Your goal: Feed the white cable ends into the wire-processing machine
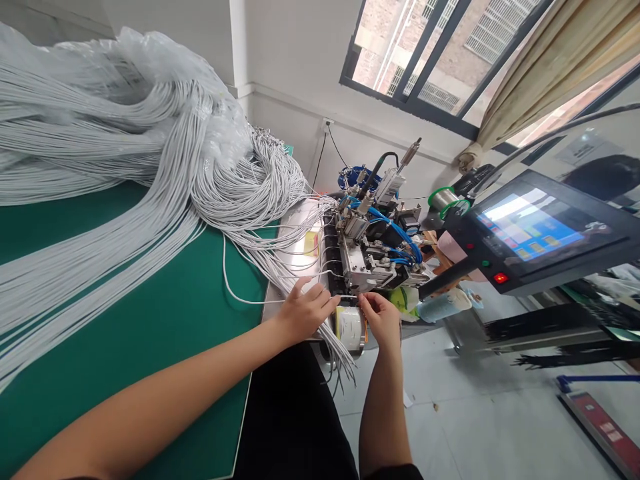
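Observation:
My left hand [306, 308] rests on the metal plate [295, 240] beside the black conveyor strip [331, 257] and pinches a thin white cable [235, 293] at its end. My right hand [383, 317] is closed in a pinch on the same cable's tip, just in front of the small machine [373, 247] with blue hoses. A white roll [350, 327] sits between my two hands. Several white cables lie across the conveyor strip, and their ends hang over the table's near edge.
A huge pile of white cable bundles [125, 147] covers the green table [150, 333] at left. A touch-screen control panel [535, 230] on an arm stands at right, with a solder spool [443, 198] behind the machine. Grey floor lies below right, a window above.

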### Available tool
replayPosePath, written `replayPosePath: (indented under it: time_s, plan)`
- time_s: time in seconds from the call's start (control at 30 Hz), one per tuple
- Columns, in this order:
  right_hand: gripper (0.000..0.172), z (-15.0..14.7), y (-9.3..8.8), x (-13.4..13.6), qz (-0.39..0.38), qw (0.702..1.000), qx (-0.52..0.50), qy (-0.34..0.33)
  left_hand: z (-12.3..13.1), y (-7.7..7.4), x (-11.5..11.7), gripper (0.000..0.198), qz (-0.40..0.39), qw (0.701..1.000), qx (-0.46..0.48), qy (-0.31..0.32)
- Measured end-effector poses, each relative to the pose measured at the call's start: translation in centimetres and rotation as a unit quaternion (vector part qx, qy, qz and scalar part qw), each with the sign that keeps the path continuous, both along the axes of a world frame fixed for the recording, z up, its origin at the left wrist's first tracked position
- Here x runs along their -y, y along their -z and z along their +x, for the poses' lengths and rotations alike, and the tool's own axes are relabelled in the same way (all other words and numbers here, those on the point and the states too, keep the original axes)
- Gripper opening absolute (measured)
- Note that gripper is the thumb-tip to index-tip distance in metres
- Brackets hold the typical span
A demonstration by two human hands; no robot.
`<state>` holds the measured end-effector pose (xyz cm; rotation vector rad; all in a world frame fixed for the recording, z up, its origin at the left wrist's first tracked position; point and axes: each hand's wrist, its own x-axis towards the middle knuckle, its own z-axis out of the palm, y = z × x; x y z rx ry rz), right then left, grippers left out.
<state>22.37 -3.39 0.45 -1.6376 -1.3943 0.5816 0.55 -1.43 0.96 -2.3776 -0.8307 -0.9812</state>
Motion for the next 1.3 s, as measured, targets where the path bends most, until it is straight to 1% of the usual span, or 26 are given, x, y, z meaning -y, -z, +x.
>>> replayPosePath:
  time_s: [0.1,0.27,0.37,0.43,0.53,0.63,0.9,1.07,1.17,1.3]
  plan:
    - [0.031,0.3,0.4,-0.7,-0.002,1.0,-0.025,-0.012,0.2,0.1,-0.2,0.029,-0.028,0.999,-0.021,0.001]
    - [0.026,0.6,1.1,-1.7,-0.005,0.993,-0.082,-0.084,0.1,0.1,-0.5,0.031,-0.123,0.99,-0.074,0.013]
    - [0.027,0.5,1.5,-2.1,-0.008,0.986,-0.124,-0.11,0.1,0.0,-0.7,0.034,-0.151,0.985,-0.08,0.016]
    - [0.027,0.4,1.8,-2.3,-0.024,0.98,-0.167,-0.109,0.1,0.0,-0.7,0.035,-0.157,0.984,-0.082,0.015]
    - [0.027,0.3,2.6,-2.5,-0.05,0.965,-0.244,-0.086,0.2,-0.1,-0.6,0.036,-0.158,0.984,-0.077,0.007]
    - [0.026,0.1,3.3,-2.6,-0.058,0.954,-0.284,-0.075,0.3,-0.2,-0.5,0.034,-0.156,0.985,-0.072,0.002]
    - [0.036,-0.3,3.5,-1.9,-0.058,0.947,-0.31,-0.054,0.2,0.1,-0.5,0.03,-0.151,0.987,-0.051,0.001]
    - [0.039,0.1,3.6,-0.7,-0.035,0.961,-0.276,-0.013,0.1,0.2,-0.4,0.027,-0.146,0.988,-0.043,-0.001]
    - [0.039,0.5,3.2,0.1,-0.013,0.967,-0.253,0.001,0.2,0.5,-0.4,0.031,-0.163,0.985,-0.049,-0.008]
    - [0.037,1.0,1.7,1.5,0.002,0.972,-0.234,-0.008,0.3,1.2,-0.7,0.036,-0.165,0.985,-0.05,-0.031]
